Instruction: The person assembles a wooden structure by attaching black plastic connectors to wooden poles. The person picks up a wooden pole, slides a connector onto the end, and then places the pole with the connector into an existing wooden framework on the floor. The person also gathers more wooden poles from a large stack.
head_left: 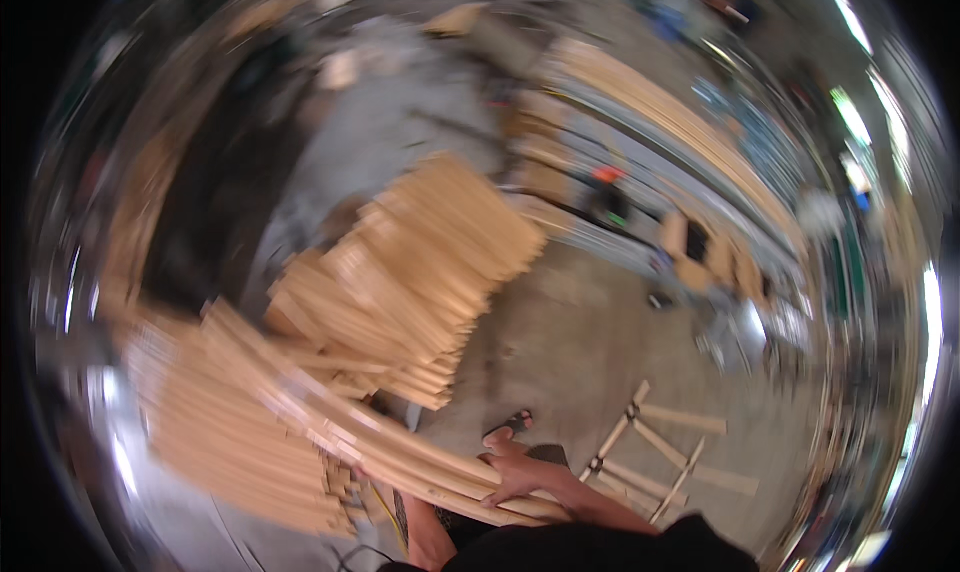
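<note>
Head view, blurred by motion, looked down on a workshop floor (590,322) of grey concrete. The right hand (512,472) lay spread, fingers open, flat on top of a bundle of long curved wooden strips (400,452) that ran from the lower middle up toward the left. It pressed on them rather than closing around them. The left hand could not be made out; only a bare forearm showed below the strips, so its state could not be told. Just beyond the bundle stood a tall stack of short wooden slats (420,272), leaning in tiers. A sandalled foot (510,427) rested beside the right hand. To the right, a small wooden frame (660,452) lay on the floor, well apart.
</note>
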`<state>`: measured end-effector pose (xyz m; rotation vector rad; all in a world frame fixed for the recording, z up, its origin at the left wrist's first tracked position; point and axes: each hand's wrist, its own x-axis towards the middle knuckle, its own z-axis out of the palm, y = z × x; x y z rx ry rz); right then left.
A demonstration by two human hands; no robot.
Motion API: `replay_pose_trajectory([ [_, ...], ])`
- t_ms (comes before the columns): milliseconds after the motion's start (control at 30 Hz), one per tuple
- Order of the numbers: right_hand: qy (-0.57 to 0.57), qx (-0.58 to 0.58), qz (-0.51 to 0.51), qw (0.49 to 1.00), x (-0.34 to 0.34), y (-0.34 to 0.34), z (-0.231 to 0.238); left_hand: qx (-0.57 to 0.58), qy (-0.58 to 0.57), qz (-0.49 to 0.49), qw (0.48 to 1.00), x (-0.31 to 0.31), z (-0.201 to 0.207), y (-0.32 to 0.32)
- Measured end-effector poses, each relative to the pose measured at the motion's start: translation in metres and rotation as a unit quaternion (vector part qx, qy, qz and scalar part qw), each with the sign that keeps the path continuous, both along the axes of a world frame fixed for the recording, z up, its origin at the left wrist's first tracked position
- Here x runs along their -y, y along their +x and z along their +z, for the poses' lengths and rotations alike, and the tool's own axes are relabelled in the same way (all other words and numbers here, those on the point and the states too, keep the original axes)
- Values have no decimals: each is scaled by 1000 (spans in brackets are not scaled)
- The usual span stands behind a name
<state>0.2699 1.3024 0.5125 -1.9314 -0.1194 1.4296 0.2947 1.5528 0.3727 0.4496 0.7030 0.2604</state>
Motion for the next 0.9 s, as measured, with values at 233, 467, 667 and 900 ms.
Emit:
replay_pose_trajectory([
  [233, -20, 78, -63, 995, 166, -56, 61, 53, 56, -216, 973, 196, 24, 5],
  [467, 6, 142, -210, 967, 296, -118, 52, 70, 52, -380, 921, 375, 63, -16],
  [667, -17, 192, -290, 937, 428, -130, 46, 82, 39, -439, 894, 512, 64, -19],
  [900, 20, 163, -386, 908, 610, -131, 30, 78, 13, -465, 882, 685, 32, 11],
])
